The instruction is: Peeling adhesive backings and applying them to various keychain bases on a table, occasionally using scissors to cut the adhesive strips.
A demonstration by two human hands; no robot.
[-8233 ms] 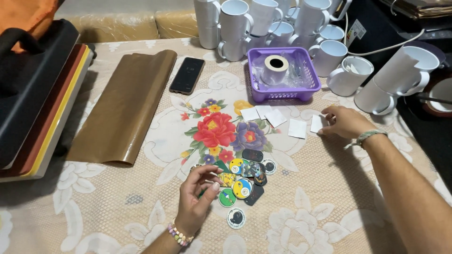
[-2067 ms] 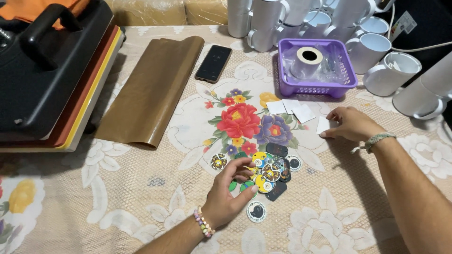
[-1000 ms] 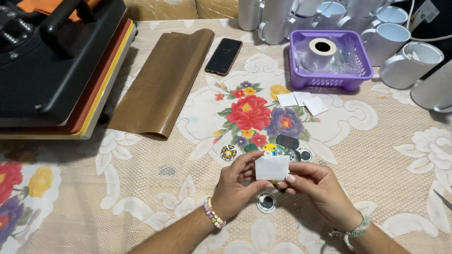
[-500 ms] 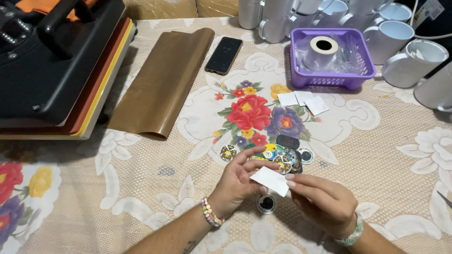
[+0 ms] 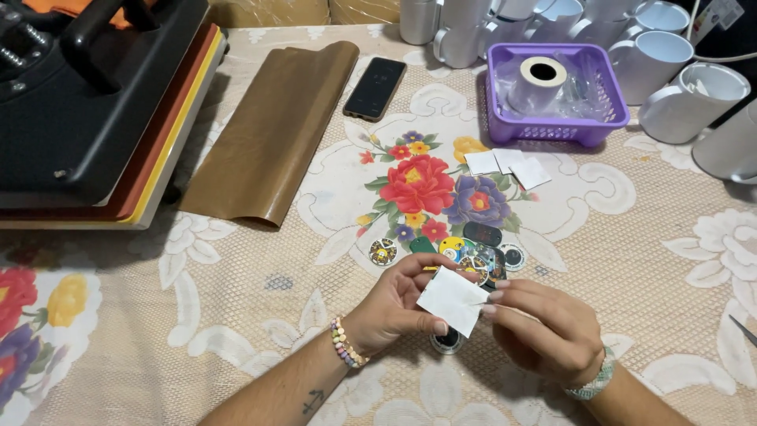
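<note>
Here, both hands point(image 5: 473, 315) pinching white paper square point(image 5: 452, 300); purple basket point(image 5: 552, 126) holds tape roll point(image 5: 538, 82).

Both forearms reach in from the lower edge and meet near the middle. The left hand point(image 5: 390, 308), palm turned inward, curls its fingers with thumb and forefinger pinched. The right hand point(image 5: 544, 331) faces it, fingertips pinched against the left's.
</note>
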